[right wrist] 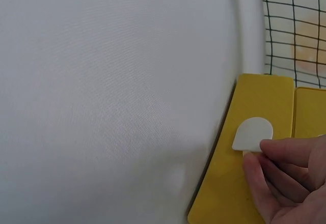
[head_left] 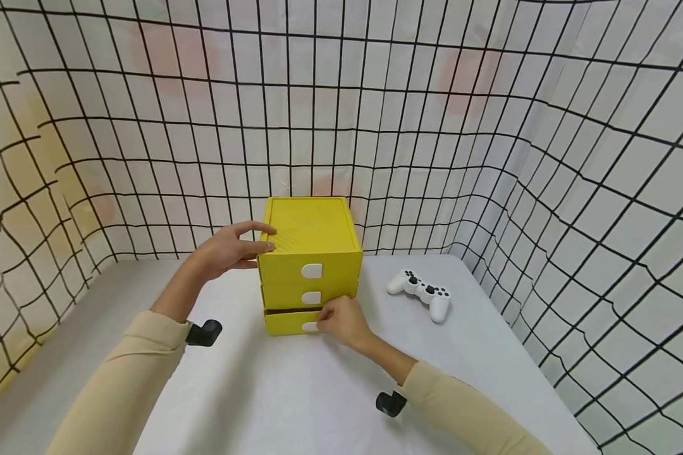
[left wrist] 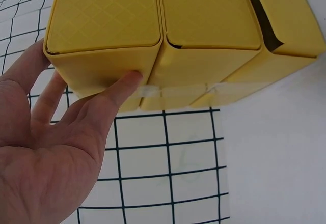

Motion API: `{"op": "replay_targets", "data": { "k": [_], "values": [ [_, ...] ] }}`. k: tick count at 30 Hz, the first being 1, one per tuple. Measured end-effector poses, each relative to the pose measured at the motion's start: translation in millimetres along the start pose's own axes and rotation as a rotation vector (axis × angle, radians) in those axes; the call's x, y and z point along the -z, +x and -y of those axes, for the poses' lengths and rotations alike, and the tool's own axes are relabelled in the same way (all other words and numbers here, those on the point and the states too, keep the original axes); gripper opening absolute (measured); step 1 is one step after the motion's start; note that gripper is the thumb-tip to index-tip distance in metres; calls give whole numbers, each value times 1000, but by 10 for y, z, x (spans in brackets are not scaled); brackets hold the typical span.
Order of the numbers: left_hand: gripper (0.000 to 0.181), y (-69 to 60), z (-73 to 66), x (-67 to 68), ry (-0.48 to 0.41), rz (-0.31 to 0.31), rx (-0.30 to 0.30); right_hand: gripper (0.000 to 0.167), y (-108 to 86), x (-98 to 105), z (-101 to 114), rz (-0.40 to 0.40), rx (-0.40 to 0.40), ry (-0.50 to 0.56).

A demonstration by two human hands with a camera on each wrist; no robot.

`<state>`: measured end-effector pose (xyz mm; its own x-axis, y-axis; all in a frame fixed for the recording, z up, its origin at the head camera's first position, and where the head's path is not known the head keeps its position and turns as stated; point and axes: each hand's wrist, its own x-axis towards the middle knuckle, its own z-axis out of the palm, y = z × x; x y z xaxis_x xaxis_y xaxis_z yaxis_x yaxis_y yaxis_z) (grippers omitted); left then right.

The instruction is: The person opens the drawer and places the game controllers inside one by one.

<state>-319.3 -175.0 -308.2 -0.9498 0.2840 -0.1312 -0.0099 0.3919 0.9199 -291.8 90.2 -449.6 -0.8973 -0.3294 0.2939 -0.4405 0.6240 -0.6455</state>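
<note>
A yellow box with three stacked drawers (head_left: pixel 310 268) stands on the table, a white tab on each drawer front. The bottom drawer (head_left: pixel 284 323) sticks out a little, leaving a dark gap above it. My left hand (head_left: pixel 227 251) rests against the box's upper left edge, fingertips on the top and side; in the left wrist view the fingers (left wrist: pixel 133 77) touch the yellow side panel (left wrist: pixel 107 68). With thumb and finger my right hand (head_left: pixel 344 321) pinches the bottom drawer's white tab (right wrist: pixel 253 134); the right wrist view shows this hand (right wrist: pixel 290 178) at the tab's edge.
A white game controller (head_left: pixel 421 292) lies on the white table (head_left: pixel 296 398) to the right of the box. Black wire mesh (head_left: pixel 319 101) in front of pale cloth stands behind the table and along both sides.
</note>
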Motion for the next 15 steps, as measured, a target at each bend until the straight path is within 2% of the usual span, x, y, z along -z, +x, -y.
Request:
{"op": "replay_targets", "data": {
  "k": [6,15],
  "values": [
    [54,0,4,7,-10,4,3,9,-40,47,34,36,20,-13],
    [54,1,5,10,-1,7,-1,10,-176,138,152,167,-56,30]
  ]
}}
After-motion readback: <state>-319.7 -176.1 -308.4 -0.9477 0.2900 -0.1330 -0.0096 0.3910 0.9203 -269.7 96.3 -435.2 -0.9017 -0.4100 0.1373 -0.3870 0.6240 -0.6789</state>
